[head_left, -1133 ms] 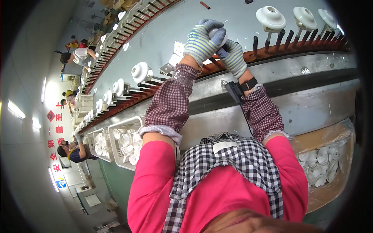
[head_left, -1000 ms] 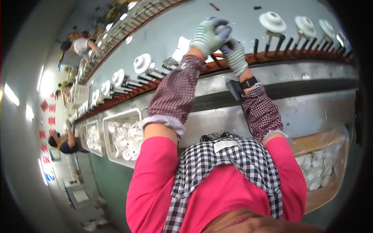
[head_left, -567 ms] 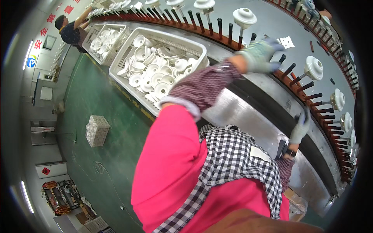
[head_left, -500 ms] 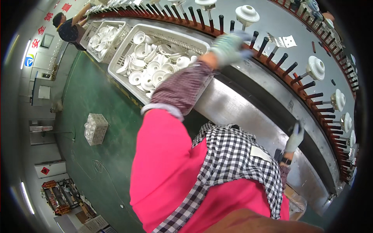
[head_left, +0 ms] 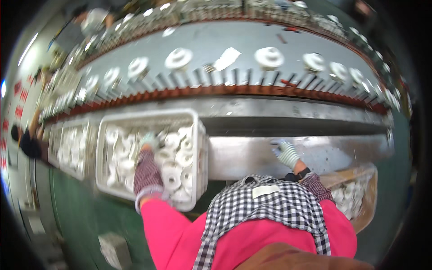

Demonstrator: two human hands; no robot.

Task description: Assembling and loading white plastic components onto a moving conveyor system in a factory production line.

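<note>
My left hand (head_left: 150, 141), in a pale striped glove, reaches into a white plastic crate (head_left: 197, 148) at the left. Round white flanged pieces (head_left: 172, 177) fill the crate, and the hand is among them. Motion blur and those pieces keep its fingers from showing clearly. Above the bare metal ledge (head_left: 243, 155), my right hand (head_left: 288, 154) wears a striped glove too. Its fingers stretch out toward the left, with nothing in them that I can see.
Beyond the ledge curves a rack (head_left: 225, 91) of upright dark-handled rods, some topped with white discs (head_left: 269, 57). A carton (head_left: 370, 198) of white pieces stands by my right arm. Another crate (head_left: 91, 148) and a co-worker (head_left: 33, 139) are at the far left.
The view has swung round to face the rack. My left hand has come from the rods into the crate. My right hand stays over the metal ledge.
</note>
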